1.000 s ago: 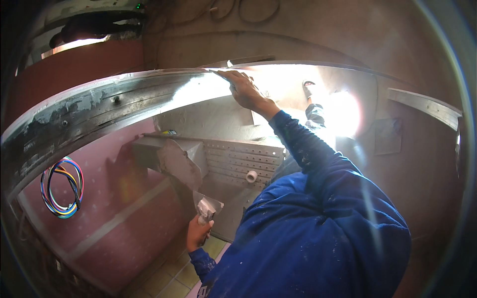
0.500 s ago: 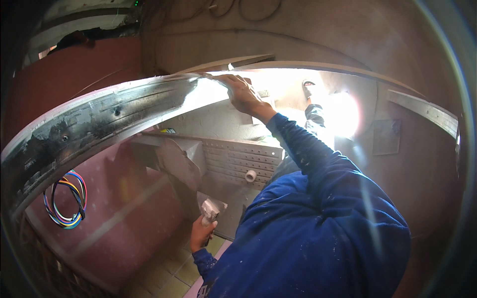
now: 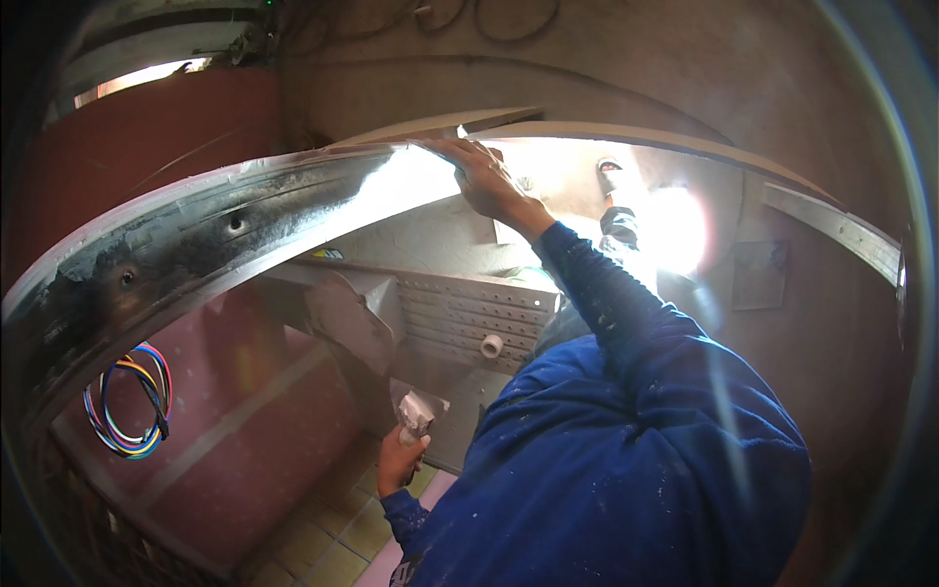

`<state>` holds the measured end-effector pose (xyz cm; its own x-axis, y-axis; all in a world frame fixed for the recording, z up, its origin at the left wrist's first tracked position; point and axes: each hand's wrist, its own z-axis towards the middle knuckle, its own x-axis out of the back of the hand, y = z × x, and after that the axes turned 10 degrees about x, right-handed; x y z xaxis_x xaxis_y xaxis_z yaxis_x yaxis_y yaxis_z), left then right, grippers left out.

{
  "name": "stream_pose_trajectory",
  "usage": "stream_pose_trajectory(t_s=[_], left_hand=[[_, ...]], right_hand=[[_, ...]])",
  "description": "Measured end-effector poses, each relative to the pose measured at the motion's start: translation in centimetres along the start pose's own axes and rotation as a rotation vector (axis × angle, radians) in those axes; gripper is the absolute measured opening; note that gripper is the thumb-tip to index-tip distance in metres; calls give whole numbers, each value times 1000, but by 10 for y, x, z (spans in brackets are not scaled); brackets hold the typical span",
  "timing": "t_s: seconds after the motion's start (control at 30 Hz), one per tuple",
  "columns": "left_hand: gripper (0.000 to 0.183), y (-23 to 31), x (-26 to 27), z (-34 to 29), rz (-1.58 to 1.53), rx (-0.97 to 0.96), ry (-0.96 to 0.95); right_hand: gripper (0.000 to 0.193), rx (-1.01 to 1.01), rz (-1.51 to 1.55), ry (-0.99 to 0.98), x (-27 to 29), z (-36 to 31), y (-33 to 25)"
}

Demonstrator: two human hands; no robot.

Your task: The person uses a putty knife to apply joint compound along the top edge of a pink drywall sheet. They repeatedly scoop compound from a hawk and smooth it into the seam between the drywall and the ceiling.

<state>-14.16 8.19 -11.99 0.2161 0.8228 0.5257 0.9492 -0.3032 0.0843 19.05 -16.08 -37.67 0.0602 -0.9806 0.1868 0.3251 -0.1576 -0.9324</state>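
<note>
My left hand, low on the left, is closed round the handle of a putty knife. Pale putty is heaped on its broad blade. My right arm reaches across, and my right hand is at the upper edge of a long curved metal-faced panel. Its fingers are bent together and press against that edge; glare hides whether something thin is between them. Dark smudges and screw holes mark the panel's left part, and strong light washes out the part beside my right hand.
A loop of coloured wires hangs by the pink wall at left. Below the panel are a perforated metal plank and a short white pipe end. Yellowish tiles lie lower down. A curved strip is at right.
My right hand has slid slightly to the right along the panel's upper edge. The left hand still grips the putty knife in nearly the same place.
</note>
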Motion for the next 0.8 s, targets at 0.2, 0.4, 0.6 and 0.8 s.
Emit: stream_pose_trajectory(t_s=[0.2, 0.4, 0.6, 0.8], left_hand=[[25, 5, -4, -1, -6, -5, 3], [25, 23, -2, 6, 5, -3, -16], [26, 33, -3, 4, 38, -14, -24], [28, 37, -4, 9, 45, -5, -50]], right_hand=[[49, -7, 49, -28, -3, -10, -4], [49, -51, 72, -60, 3, -7, -8], [66, -38, -28, -158, -3, -7, -30], [61, -9, -7, -86, 4, -9, -26]])
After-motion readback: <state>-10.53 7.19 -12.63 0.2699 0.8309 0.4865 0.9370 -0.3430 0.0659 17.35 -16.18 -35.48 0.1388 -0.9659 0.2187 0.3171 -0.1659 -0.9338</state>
